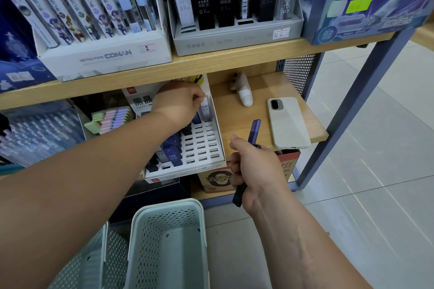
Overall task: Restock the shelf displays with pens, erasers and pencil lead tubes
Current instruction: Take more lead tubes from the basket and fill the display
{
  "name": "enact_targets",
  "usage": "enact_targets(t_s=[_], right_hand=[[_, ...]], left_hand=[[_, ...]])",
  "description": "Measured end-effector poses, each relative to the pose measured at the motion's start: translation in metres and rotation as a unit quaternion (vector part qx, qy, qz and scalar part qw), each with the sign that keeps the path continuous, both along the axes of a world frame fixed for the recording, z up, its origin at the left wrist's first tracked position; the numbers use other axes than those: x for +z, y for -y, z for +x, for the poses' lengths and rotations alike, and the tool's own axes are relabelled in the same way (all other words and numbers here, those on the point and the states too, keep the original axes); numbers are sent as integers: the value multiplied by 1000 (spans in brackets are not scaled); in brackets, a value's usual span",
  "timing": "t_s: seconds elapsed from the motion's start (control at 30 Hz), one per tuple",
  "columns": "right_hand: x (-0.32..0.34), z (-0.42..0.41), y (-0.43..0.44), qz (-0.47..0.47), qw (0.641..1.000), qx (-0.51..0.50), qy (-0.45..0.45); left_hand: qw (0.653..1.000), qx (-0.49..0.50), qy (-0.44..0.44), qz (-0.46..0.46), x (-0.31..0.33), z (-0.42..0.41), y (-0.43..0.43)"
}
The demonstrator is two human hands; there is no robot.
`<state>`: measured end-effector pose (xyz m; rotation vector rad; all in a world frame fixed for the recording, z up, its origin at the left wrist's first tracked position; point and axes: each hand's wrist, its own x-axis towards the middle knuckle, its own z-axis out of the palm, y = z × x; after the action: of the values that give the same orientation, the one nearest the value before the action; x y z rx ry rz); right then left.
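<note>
Nearest, 2 pale green perforated baskets stand on the floor, 1 at centre [169,241] and 1 partly cut off to its left [94,260]; above them the right hand [253,169] is closed in a fist around dark blue lead tubes [254,131], 1 end poking up past the thumb and 1 end sticking out below the palm, and I cannot tell how many are in the bundle; this hand hangs in front of the lower shelf [246,124], just right of the white slotted display tray [202,148] and apart from it; under the shelf sits 1 cardboard box [218,178]; the tray's left columns hold several dark blue tubes marked HB 0.5 [172,156], their count partly hidden by the forearm; the left hand [180,103] reaches to the tray's back right corner, fingertips pinching the top of 1 clear tube marked HB 0.5 [205,110] that stands upright in a slot; left of the tray lies 1 stack of pastel erasers [110,118]; right of it, 1 phone [287,122] lies face down in a pale case, with 1 small white object [244,91] behind it; on the upper shelf stand 3 display boxes: 1 white Conan box [105,54], 1 grey box [234,37] with 6 upright packs across its front, and 1 blue box [366,21].
</note>
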<state>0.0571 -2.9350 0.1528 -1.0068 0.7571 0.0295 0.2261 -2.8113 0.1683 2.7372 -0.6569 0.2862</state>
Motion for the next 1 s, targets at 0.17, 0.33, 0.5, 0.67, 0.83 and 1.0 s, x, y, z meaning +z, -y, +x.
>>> enact_targets(t_s=[0.17, 0.33, 0.5, 0.67, 0.83, 1.0], right_hand=[[3, 0, -2, 21, 999, 33, 11], [7, -2, -7, 27, 993, 116, 21], [10, -7, -17, 22, 976, 214, 30], [14, -11, -24, 46, 966, 252, 40], [14, -12, -30, 32, 967, 252, 37], [9, -9, -28, 35, 978, 199, 51]], left_hand=[[991, -22, 21, 128, -3, -2, 4], [999, -19, 30, -13, 6, -33, -3], [897, 5, -267, -352, 13, -91, -2], [846, -17, -314, -431, 13, -109, -25], [836, -21, -321, -445, 16, -111, -43], [815, 0, -310, -491, 18, -106, -59]])
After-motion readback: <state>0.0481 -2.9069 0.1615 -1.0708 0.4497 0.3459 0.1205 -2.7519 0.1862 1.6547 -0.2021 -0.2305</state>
